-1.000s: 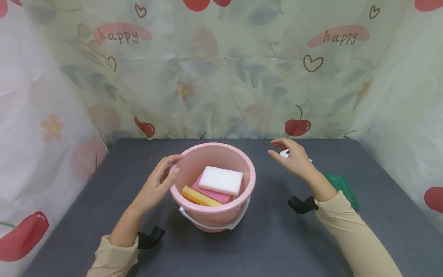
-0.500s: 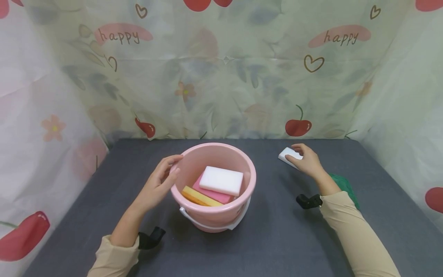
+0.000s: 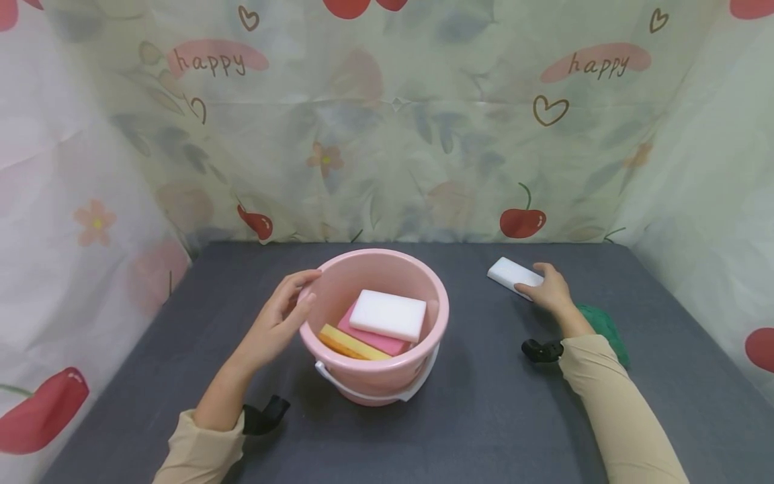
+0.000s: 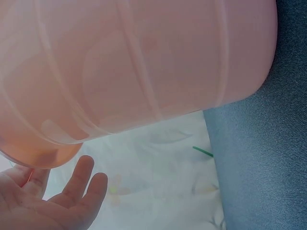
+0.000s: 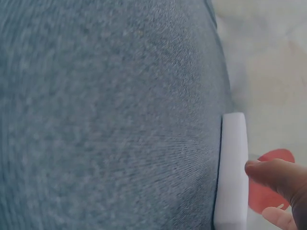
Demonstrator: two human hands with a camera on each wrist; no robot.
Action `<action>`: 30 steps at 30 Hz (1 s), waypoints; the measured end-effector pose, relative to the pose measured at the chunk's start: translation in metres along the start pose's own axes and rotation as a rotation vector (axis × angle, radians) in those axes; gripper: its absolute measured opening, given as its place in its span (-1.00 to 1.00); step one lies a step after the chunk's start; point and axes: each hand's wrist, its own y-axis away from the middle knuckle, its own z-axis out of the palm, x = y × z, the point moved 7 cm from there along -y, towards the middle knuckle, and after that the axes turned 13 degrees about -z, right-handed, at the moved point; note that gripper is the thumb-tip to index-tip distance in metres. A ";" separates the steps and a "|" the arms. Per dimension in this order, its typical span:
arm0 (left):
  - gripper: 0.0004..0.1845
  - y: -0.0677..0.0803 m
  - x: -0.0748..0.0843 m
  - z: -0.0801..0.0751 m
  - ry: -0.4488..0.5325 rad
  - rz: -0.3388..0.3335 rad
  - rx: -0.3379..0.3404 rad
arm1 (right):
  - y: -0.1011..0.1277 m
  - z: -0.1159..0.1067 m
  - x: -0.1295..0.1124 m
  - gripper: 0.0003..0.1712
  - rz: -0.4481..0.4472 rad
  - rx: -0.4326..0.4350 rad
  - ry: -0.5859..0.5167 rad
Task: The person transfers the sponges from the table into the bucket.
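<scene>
Our left hand (image 3: 279, 321) rests on the pink bucket (image 3: 375, 376) rim, fingers relaxed — our right hand (image 3: 549, 290) pinches the white sponge (image 3: 510, 275) on the tabletop (image 3: 471, 417).

The scene is viewed from head height, forward and down across the grey table (image 3: 471, 417). The pink bucket (image 4: 144, 67) is framed very close from the left wrist, just beyond the fingertips (image 4: 86, 165). The white sponge (image 5: 232, 167), seen from the right wrist, is shared with the head view.
</scene>
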 end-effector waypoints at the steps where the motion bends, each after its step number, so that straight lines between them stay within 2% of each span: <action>1: -0.56 0.000 0.000 0.000 0.002 0.000 -0.001 | 0.000 0.000 0.001 -0.15 0.006 0.002 0.000; 9: -0.56 0.000 0.000 0.000 0.009 0.003 -0.005 | 0.003 0.004 0.011 -0.14 0.032 -0.005 -0.001; 16: -0.56 0.000 0.000 0.000 0.001 -0.009 -0.005 | 0.002 0.004 0.015 -0.18 0.027 0.038 0.001; 23: -0.56 0.000 0.000 0.000 -0.006 -0.009 -0.004 | 0.003 0.001 0.014 -0.20 0.018 0.078 -0.017; 30: -0.56 0.000 0.000 0.000 -0.002 0.000 -0.002 | 0.002 -0.003 0.008 -0.20 0.005 0.077 -0.017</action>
